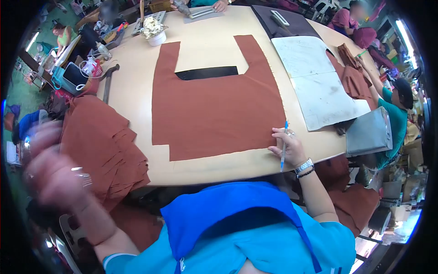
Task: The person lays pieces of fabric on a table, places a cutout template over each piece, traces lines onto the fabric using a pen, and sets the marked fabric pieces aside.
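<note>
A rust-brown cloth panel [219,109] with two upright straps lies flat on the pale table [137,118]. Under its neck edge, between the straps, a black strip [207,72] shows. At the panel's lower right corner rests my right hand [288,145], with a blue-and-clear pen [284,153] held between its fingers. My left hand [54,164] is raised at the far left, over the edge of a stack of rust-brown pieces [98,141]; motion blurs its fingers, so whether it holds anything is unclear.
A white worn pattern sheet [315,82] and a grey box [369,132] lie to the right. A hammer [108,84] and a flower pot [157,38] stand at the left and back. Co-workers sit across the table and at the right, one handling brown cloth [356,82].
</note>
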Available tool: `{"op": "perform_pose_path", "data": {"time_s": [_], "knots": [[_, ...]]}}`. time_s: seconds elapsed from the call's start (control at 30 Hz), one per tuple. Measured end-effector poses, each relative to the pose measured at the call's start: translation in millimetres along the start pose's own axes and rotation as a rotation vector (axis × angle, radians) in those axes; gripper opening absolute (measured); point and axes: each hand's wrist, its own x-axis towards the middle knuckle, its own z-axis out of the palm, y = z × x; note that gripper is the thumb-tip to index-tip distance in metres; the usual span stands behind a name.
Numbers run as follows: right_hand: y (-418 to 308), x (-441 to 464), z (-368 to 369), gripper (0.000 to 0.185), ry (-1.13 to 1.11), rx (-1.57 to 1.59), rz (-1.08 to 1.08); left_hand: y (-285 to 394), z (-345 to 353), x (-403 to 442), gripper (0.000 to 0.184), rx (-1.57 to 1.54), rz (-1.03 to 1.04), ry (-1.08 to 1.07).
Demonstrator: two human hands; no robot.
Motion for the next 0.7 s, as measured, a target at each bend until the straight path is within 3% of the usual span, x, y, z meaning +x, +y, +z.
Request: {"op": "perform_pose_path", "data": {"time_s": [0.03,0.13,0.2,0.33,0.7], "knots": [[4,-2,2,0.035,0.013,0.002,0.011,5,-22,21,0.011,-0.006,0.120,0.032],[5,-4,5,0.033,-0.017,0.029,0.080,46,-51,68,0.012,-0.104,0.468,-0.159],[8,-5,6,0.032,-0.012,0.025,0.077,70,-51,80,0.012,-0.164,0.578,-0.289],[8,-5,10,0.030,0.001,0.016,0.091,90,-43,88,0.014,-0.205,0.623,-0.428],[9,-1,9,0.027,0.018,0.009,0.047,94,-35,88,0.020,-0.233,0.619,-0.485]]}}
